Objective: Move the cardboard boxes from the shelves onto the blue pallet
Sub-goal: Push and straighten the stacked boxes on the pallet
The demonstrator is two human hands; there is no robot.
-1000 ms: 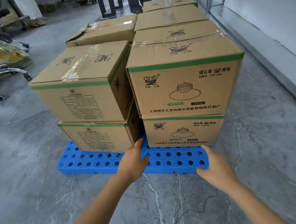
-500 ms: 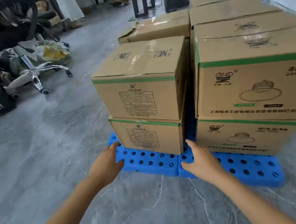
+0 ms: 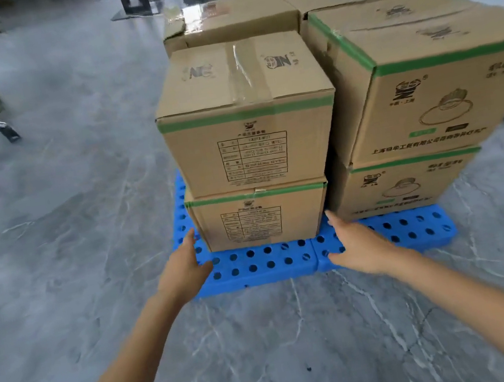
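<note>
Left hand & right hand hover w/ fingers straight, gripping nothing, on either side of the bottom cardboard box, which sits on the blue pallet w/ a 2nd box stacked on top.

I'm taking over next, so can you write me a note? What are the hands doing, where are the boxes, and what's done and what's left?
Left hand: open, empty, beside the left bottom corner of the lower front box.
Right hand: open, empty, beside its right corner. Touching is unclear for both.
A top box sits on that one, on the blue pallet; a right stack and back boxes stand alongside.
Done: the front stacks are on the pallet. Left: shelves are out of view, so remaining boxes unknown.
</note>
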